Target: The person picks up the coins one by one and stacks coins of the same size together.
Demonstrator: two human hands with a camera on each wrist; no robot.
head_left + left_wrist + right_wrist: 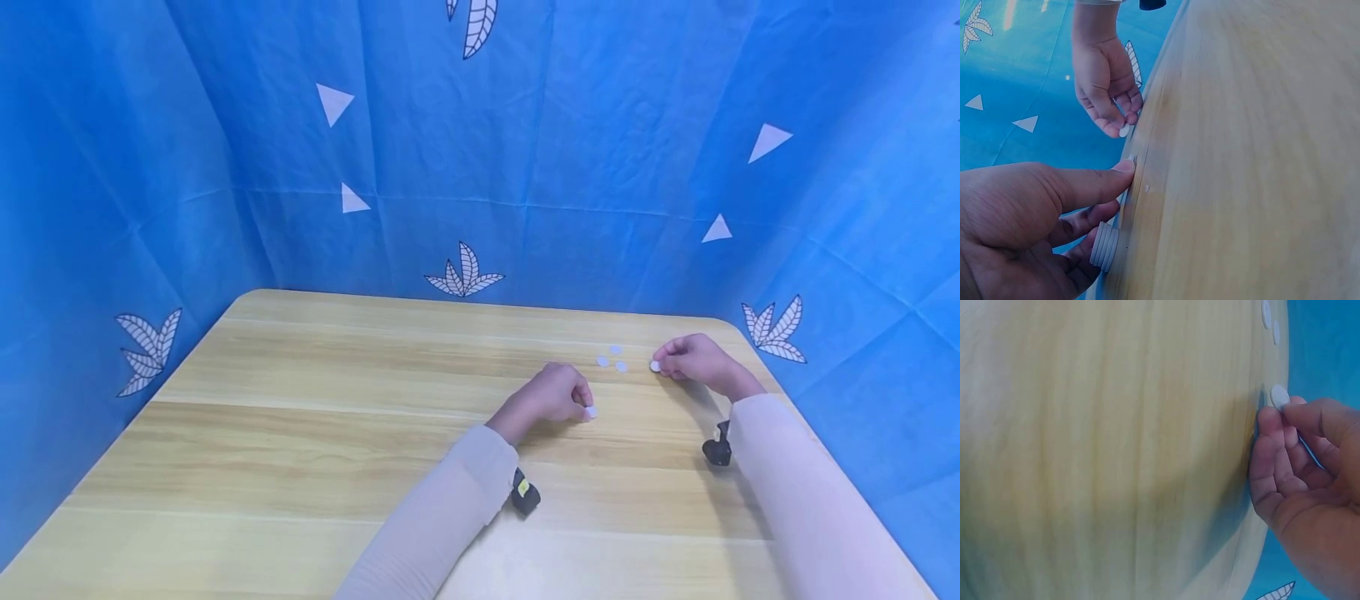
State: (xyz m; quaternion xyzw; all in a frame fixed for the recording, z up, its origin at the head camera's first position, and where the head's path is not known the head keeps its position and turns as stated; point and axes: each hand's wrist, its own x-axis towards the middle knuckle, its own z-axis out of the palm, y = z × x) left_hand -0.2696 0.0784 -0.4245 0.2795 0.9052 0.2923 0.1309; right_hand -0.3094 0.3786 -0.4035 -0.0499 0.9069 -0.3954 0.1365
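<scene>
My right hand [696, 363] pinches one small round white disc [1279, 397] between thumb and fingertips, low over the far right of the table. Nearer the middle, my left hand [551, 394] holds a short stack of several white discs [1104, 247] at its curled fingers; the left thumb reaches forward above the stack in the left wrist view. Only a bit of white [592, 412] shows at that hand's fingertips from the head. Between the hands, towards the back, three white discs lie flat in a small group, one disc [622, 367] closest to the right hand.
A light wood-grain table [300, 467] carries everything. Blue curtain cloth [450, 125] with white leaves and triangles hangs behind it and on both sides. A dark device is strapped at each wrist, over or beside pale sleeves [438, 517].
</scene>
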